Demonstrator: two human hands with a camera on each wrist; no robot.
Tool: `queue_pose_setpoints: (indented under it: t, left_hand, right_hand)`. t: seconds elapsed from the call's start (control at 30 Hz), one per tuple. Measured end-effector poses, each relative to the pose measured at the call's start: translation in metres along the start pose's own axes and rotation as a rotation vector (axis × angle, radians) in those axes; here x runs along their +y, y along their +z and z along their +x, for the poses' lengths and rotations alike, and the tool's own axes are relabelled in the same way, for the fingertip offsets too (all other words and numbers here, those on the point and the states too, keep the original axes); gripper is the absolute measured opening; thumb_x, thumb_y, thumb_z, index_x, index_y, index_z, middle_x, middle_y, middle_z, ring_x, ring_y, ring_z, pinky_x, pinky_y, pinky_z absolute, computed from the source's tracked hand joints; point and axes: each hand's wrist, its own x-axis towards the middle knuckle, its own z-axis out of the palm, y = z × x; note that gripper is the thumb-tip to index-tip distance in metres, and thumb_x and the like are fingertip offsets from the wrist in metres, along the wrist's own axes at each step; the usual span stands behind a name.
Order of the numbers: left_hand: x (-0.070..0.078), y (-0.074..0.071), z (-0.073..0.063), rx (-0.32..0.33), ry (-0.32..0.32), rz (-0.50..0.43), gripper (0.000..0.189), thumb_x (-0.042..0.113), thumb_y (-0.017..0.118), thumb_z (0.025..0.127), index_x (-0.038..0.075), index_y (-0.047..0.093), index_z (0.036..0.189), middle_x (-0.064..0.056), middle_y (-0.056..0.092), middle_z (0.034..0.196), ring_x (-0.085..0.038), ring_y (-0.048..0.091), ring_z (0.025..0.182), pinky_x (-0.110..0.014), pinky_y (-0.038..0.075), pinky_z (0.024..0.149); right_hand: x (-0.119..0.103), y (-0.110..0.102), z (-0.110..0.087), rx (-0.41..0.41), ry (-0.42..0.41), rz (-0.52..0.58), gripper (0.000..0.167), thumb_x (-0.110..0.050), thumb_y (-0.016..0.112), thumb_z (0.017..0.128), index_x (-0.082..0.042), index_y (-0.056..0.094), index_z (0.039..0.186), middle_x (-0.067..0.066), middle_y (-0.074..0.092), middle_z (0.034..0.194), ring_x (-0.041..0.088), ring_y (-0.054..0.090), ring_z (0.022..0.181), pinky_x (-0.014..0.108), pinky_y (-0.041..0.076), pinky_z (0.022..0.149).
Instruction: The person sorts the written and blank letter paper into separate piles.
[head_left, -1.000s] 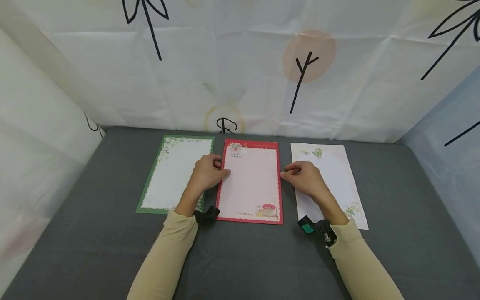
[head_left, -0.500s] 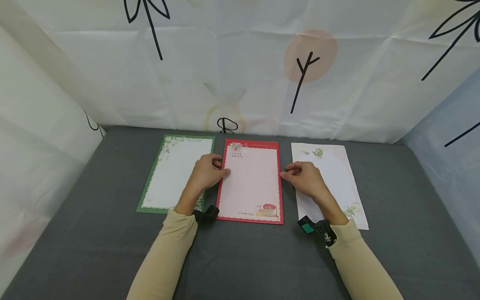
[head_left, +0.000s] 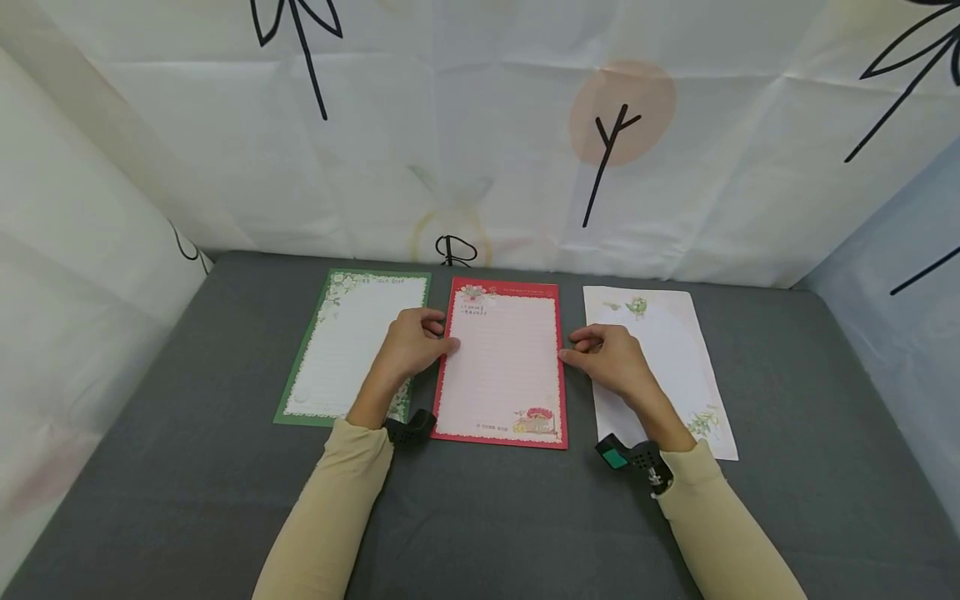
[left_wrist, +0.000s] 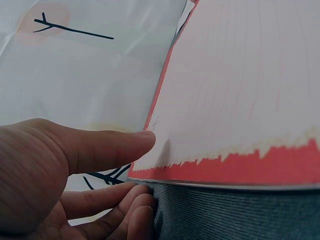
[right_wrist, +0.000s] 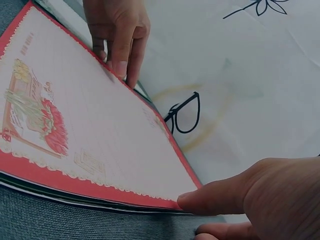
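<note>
A red-bordered sheet of letter paper lies on the grey cloth in the middle, with the edges of more layers under it in the right wrist view. At its left edge is my left hand, the thumb reaching over the border and the loosely bent fingers beside and below the edge. My right hand is at the opposite edge, its thumb tip touching the red border. The right fingers are partly hidden under that hand. A green-bordered sheet and a white sheet with leaf prints flank it.
The grey cloth covers the table. Behind it hangs a white curtain with line drawings, and more curtain closes the left side. Both wrists wear black straps. The forearms lie over the near part of the table.
The right thumb has shifted very slightly left, up to the red sheet's edge. The left hand and all three sheets look almost unchanged.
</note>
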Motion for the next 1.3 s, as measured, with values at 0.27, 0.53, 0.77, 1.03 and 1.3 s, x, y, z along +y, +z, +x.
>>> queue_pose_setpoints:
  t: [0.27, 0.53, 0.77, 1.03, 1.3]
  left_hand:
    - [-0.0011, 0.0012, 0.0022, -0.018, 0.010, 0.012, 0.052, 0.011, 0.076, 0.090, -0.006, 0.057, 0.136, -0.019, 0.061, 0.118, -0.030, 0.059, 0.104, -0.042, 0.053, 0.085]
    - [0.0003, 0.0000, 0.0002, -0.022, 0.008, 0.005, 0.052, 0.008, 0.076, 0.090, -0.006, 0.057, 0.136, -0.020, 0.061, 0.119, -0.031, 0.059, 0.104, -0.043, 0.053, 0.087]
    - [-0.0010, 0.0008, 0.0018, -0.022, 0.017, 0.009, 0.053, 0.008, 0.076, 0.089, -0.007, 0.057, 0.137, -0.020, 0.062, 0.119, -0.031, 0.060, 0.104, -0.043, 0.053, 0.086]
    - [-0.0003, 0.0015, 0.0007, -0.019, 0.009, 0.011, 0.053, 0.007, 0.077, 0.089, -0.005, 0.058, 0.136, -0.019, 0.062, 0.118, -0.031, 0.060, 0.103, -0.043, 0.053, 0.085]
    - [0.0001, 0.0014, 0.0006, -0.009, 0.024, 0.015, 0.051, 0.006, 0.076, 0.089, -0.005, 0.059, 0.135, -0.019, 0.062, 0.115, -0.031, 0.060, 0.101, -0.042, 0.053, 0.084]
  right_hand:
    - [-0.0011, 0.0013, -0.0018, -0.002, -0.001, -0.006, 0.037, -0.018, 0.076, 0.091, 0.005, 0.068, 0.118, 0.015, 0.066, 0.101, 0.024, 0.061, 0.084, 0.033, 0.048, 0.070]
    - [-0.0024, 0.0020, -0.0025, -0.008, -0.003, -0.007, 0.037, -0.018, 0.075, 0.091, 0.005, 0.067, 0.118, 0.015, 0.066, 0.102, 0.024, 0.060, 0.083, 0.033, 0.048, 0.070]
    - [-0.0029, 0.0032, -0.0024, -0.013, -0.011, -0.004, 0.038, -0.017, 0.075, 0.091, 0.006, 0.067, 0.120, 0.016, 0.066, 0.102, 0.024, 0.060, 0.083, 0.033, 0.048, 0.070]
    - [-0.0053, 0.0068, -0.0029, -0.012, -0.003, -0.015, 0.040, -0.017, 0.075, 0.091, 0.006, 0.066, 0.122, 0.016, 0.067, 0.102, 0.024, 0.063, 0.085, 0.032, 0.050, 0.069]
    - [-0.0088, 0.0101, -0.0037, -0.020, -0.016, -0.023, 0.037, -0.016, 0.073, 0.092, 0.006, 0.067, 0.121, 0.015, 0.068, 0.101, 0.027, 0.065, 0.088, 0.032, 0.050, 0.069]
